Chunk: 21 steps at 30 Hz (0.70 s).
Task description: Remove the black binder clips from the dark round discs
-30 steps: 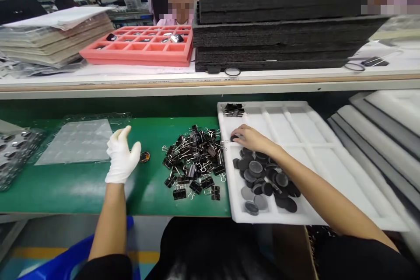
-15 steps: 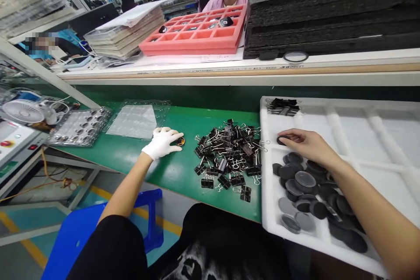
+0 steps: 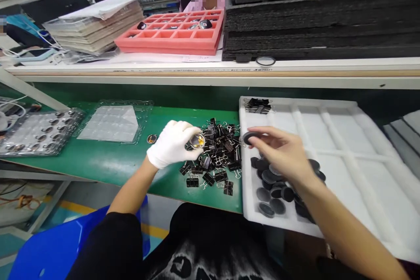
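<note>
My left hand (image 3: pixel 175 143), in a white glove, pinches a small round metal-rimmed part (image 3: pixel 198 141) by its edge. Its face shows grey with yellow-orange patches. A similar round part (image 3: pixel 152 138) lies on the green table (image 3: pixel 131 162) just left of the glove. Between my hands spreads a heap of black binder clips (image 3: pixel 219 151). My bare right hand (image 3: pixel 278 146) grips a black disc (image 3: pixel 250 137) between thumb and fingers, above the left edge of a white foam tray (image 3: pixel 247 210). Beneath that hand, many black and grey discs (image 3: pixel 266 210) lie piled in the tray.
More binder clips (image 3: pixel 259 106) sit in the tray's far left corner. Clear plastic trays (image 3: pixel 42 133) with round parts and a sheet (image 3: pixel 110 123) lie at left. A shelf (image 3: pixel 197 79) crosses behind, bearing a red compartment tray (image 3: pixel 170 46) and stacked black foam (image 3: pixel 311 30). A blue stool (image 3: pixel 49 249) stands below.
My left hand has lifted from the table and moved toward the clips, now with a round part in its fingers. My right hand has raised the black disc toward the tray's left edge.
</note>
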Each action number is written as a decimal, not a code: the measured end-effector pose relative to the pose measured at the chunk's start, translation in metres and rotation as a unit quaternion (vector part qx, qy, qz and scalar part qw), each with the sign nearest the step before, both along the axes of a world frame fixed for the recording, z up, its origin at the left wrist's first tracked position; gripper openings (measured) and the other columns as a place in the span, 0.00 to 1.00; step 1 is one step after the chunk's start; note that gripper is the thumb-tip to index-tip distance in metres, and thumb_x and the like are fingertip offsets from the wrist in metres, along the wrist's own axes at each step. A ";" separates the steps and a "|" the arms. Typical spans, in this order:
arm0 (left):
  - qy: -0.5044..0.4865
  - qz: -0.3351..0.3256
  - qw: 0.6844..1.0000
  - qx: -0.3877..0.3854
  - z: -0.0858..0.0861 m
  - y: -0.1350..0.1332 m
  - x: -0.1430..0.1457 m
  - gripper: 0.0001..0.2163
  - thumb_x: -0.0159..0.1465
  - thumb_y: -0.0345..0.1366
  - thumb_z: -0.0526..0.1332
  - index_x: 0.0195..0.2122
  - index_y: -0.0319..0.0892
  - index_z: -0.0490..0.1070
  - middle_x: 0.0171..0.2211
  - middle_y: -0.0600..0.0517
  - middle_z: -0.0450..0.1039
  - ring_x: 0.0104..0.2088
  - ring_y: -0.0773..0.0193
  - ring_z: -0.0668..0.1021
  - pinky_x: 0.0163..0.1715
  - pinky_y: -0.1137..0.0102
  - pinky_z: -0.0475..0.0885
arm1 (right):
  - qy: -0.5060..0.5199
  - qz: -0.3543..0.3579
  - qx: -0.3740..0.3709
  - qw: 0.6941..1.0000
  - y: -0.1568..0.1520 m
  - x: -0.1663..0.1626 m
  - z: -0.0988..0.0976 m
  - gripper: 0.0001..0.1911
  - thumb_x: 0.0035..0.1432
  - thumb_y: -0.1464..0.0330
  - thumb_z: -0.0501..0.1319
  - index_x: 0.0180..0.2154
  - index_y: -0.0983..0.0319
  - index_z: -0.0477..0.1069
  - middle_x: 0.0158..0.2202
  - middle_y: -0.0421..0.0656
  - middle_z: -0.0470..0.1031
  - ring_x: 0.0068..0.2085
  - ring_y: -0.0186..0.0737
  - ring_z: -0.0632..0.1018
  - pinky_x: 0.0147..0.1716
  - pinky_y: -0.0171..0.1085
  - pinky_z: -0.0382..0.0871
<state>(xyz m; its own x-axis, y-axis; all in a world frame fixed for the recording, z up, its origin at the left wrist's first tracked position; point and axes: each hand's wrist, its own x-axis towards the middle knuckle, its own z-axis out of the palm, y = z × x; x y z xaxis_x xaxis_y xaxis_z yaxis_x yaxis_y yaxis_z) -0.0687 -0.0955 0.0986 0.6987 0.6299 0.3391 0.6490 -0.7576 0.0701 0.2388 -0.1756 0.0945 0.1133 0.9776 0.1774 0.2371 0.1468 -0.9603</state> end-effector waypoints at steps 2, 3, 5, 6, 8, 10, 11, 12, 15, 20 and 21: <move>-0.004 -0.033 0.999 0.001 0.002 -0.011 0.026 0.21 0.62 0.51 0.63 0.49 0.42 0.76 0.43 0.45 0.80 0.42 0.53 0.80 0.43 0.60 0.67 | -0.019 0.036 0.070 0.997 -0.009 -0.019 -0.007 0.11 0.64 0.63 0.68 0.48 0.50 0.81 0.44 0.42 0.84 0.41 0.48 0.84 0.45 0.53 0.83; -0.008 -0.046 0.999 -0.003 0.002 -0.015 0.036 0.21 0.62 0.52 0.63 0.48 0.41 0.76 0.41 0.46 0.80 0.41 0.53 0.80 0.42 0.60 0.68 | -0.045 0.053 0.110 0.991 -0.011 -0.023 -0.013 0.11 0.65 0.65 0.67 0.49 0.49 0.82 0.46 0.42 0.84 0.45 0.50 0.84 0.48 0.55 0.82; -0.022 -0.072 0.997 -0.018 0.000 -0.019 0.051 0.21 0.62 0.53 0.63 0.47 0.42 0.76 0.39 0.46 0.80 0.40 0.53 0.81 0.41 0.60 0.68 | -0.110 0.098 0.165 0.975 -0.013 -0.025 -0.026 0.12 0.66 0.68 0.64 0.48 0.48 0.82 0.50 0.40 0.83 0.52 0.52 0.83 0.54 0.58 0.80; -0.030 -0.083 0.996 -0.024 -0.001 -0.020 0.056 0.21 0.62 0.53 0.63 0.47 0.42 0.75 0.38 0.46 0.80 0.40 0.53 0.81 0.42 0.60 0.68 | -0.134 0.124 0.176 0.967 -0.012 -0.023 -0.032 0.13 0.67 0.69 0.63 0.48 0.48 0.82 0.51 0.39 0.82 0.54 0.52 0.82 0.55 0.60 0.79; -0.040 -0.095 0.994 -0.026 -0.005 -0.019 0.061 0.19 0.64 0.51 0.62 0.47 0.42 0.75 0.37 0.47 0.79 0.40 0.54 0.81 0.42 0.60 0.68 | -0.158 0.173 0.176 0.956 -0.011 -0.018 -0.040 0.16 0.68 0.71 0.61 0.50 0.49 0.82 0.54 0.38 0.80 0.59 0.52 0.79 0.59 0.61 0.77; -0.038 -0.093 0.995 -0.015 -0.009 -0.017 0.063 0.18 0.65 0.50 0.61 0.46 0.41 0.75 0.37 0.46 0.79 0.40 0.53 0.81 0.42 0.59 0.68 | -0.163 0.199 0.175 0.950 -0.011 -0.015 -0.042 0.19 0.67 0.73 0.59 0.52 0.49 0.81 0.58 0.38 0.78 0.62 0.51 0.76 0.63 0.61 0.73; -0.032 -0.090 0.995 -0.009 -0.011 -0.017 0.064 0.18 0.66 0.50 0.61 0.46 0.41 0.75 0.37 0.46 0.79 0.40 0.53 0.81 0.41 0.58 0.68 | -0.159 0.196 0.180 0.951 -0.011 -0.015 -0.042 0.19 0.66 0.73 0.60 0.52 0.49 0.81 0.59 0.38 0.76 0.64 0.52 0.74 0.65 0.61 0.71; -0.023 -0.088 0.996 -0.005 -0.013 -0.018 0.064 0.19 0.66 0.51 0.60 0.47 0.41 0.75 0.37 0.45 0.79 0.40 0.52 0.81 0.41 0.58 0.68 | -0.151 0.185 0.180 0.954 -0.012 -0.016 -0.042 0.19 0.65 0.73 0.61 0.52 0.49 0.81 0.61 0.39 0.75 0.66 0.53 0.72 0.66 0.62 0.69; 0.002 -0.093 0.996 -0.002 -0.017 -0.027 0.067 0.18 0.68 0.50 0.60 0.49 0.42 0.74 0.40 0.44 0.79 0.40 0.52 0.80 0.42 0.57 0.68 | -0.062 0.134 0.086 0.985 -0.015 -0.022 -0.040 0.23 0.61 0.67 0.68 0.58 0.50 0.76 0.61 0.45 0.75 0.59 0.55 0.78 0.60 0.60 0.75; -0.004 -0.129 0.991 -0.034 -0.014 -0.034 0.069 0.24 0.67 0.55 0.61 0.55 0.41 0.72 0.40 0.45 0.79 0.40 0.53 0.80 0.41 0.58 0.68 | 0.146 0.217 -0.199 0.944 -0.013 -0.023 -0.045 0.21 0.60 0.55 0.72 0.50 0.58 0.79 0.36 0.44 0.83 0.34 0.45 0.83 0.36 0.45 0.82; -0.027 -0.129 0.990 -0.054 -0.012 -0.026 0.067 0.26 0.67 0.56 0.61 0.57 0.41 0.71 0.41 0.45 0.80 0.41 0.53 0.80 0.42 0.59 0.69 | 0.171 0.216 -0.219 0.936 -0.011 -0.021 -0.045 0.20 0.58 0.54 0.73 0.46 0.59 0.80 0.34 0.44 0.83 0.33 0.44 0.83 0.35 0.44 0.81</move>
